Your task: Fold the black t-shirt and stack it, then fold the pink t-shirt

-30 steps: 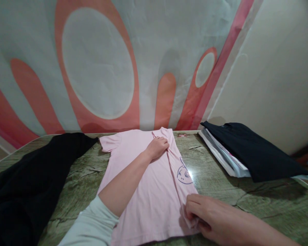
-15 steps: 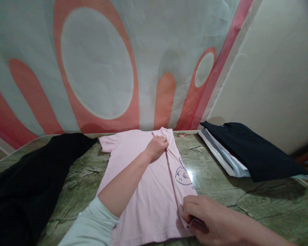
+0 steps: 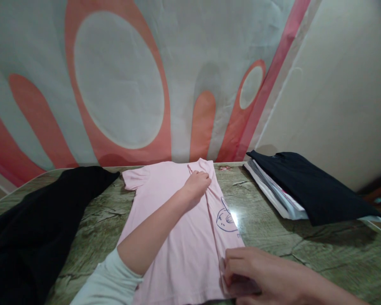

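Observation:
A pink T-shirt [image 3: 190,254] lies on the wood-patterned table, its right side folded over toward the middle. One short sleeve sticks out at the left, and part of a dark line drawing shows on the folded strip. My left hand [image 3: 197,184] rests high on the shirt near the shoulder, fingers closed on the edge of the fold. At the lower right corner, my right hand [image 3: 246,269] has its fingers curled around the shirt by the hem. Its fingertips are partly hidden by the cloth and the hand itself.
A crumpled black garment [image 3: 47,212] lies on the table [image 3: 104,224] at the left. At the right is a stack of folded clothes [image 3: 307,186] with a black one on top. Behind the table stands a wall covering [image 3: 184,51] with orange-red shapes.
My right hand has shifted slightly down and flattened with the hem in it. My left hand has slid a little to the right along the fold.

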Demonstrator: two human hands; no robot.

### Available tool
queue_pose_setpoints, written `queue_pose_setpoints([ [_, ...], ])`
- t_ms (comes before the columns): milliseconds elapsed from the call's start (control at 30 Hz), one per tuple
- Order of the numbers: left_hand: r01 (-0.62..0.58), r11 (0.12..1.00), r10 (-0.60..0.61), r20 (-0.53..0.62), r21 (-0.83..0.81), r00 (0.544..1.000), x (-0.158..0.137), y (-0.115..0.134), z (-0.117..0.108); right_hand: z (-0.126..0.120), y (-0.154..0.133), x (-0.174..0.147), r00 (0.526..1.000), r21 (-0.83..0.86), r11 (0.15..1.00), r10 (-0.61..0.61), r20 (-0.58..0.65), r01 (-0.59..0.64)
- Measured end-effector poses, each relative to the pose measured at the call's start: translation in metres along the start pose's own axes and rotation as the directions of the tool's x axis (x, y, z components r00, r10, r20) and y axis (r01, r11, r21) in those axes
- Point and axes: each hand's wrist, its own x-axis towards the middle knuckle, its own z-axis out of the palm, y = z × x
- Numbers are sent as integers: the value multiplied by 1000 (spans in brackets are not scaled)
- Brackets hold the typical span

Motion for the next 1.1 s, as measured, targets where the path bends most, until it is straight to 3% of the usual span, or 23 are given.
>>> queue_pose_setpoints([
  [67, 23, 998, -22, 27, -63, 999, 0, 15, 5, -1, 2, 2, 999, 40, 999, -22, -40, 24],
  [133, 56, 991, -51, 42, -120, 998, -1, 29, 12, 1, 8, 6, 984, 29, 999, 27, -177, -22],
  [200, 89, 985, -80, 66, -148, 995, -2, 38, 20, 6, 18, 10, 938, -44, 994, 77, -337, -98],
  [267, 111, 980, -96, 101, -163, 990, -3, 42, 27, 14, 30, 12, 906, -150, 976, 81, -416, -156],
  [400, 124, 976, -103, 120, -177, 987, -4, 40, 33, 27, 42, 10, 939, -328, 921, 99, -329, -211],
  [567, 119, 980, -109, 72, -158, 992, -8, 48, 29, 33, 34, 1, 963, -492, 847, 79, -256, -200],
  [733, 121, 986, -122, 2, -114, 993, -13, 65, 18, 48, 37, -10, 951, -732, 667, -114, -289, -142],
  [867, 189, 975, -194, -32, -113, 980, -14, 70, 19, 58, 36, -13, 916, -840, 512, -224, -333, -180],
  [933, 232, 965, -236, -21, -126, 972, -13, 68, 23, 51, 28, -12, 918, -824, 537, -209, -336, -180],
  [1000, 242, 958, -242, 19, -152, 970, -12, 65, 24, 33, 20, -8, 940, -718, 680, -129, -315, -147],
  [1100, 236, 951, -220, 100, -200, 970, -14, 61, 21, -13, 28, 6, 950, -350, 922, 53, -309, -166],
])
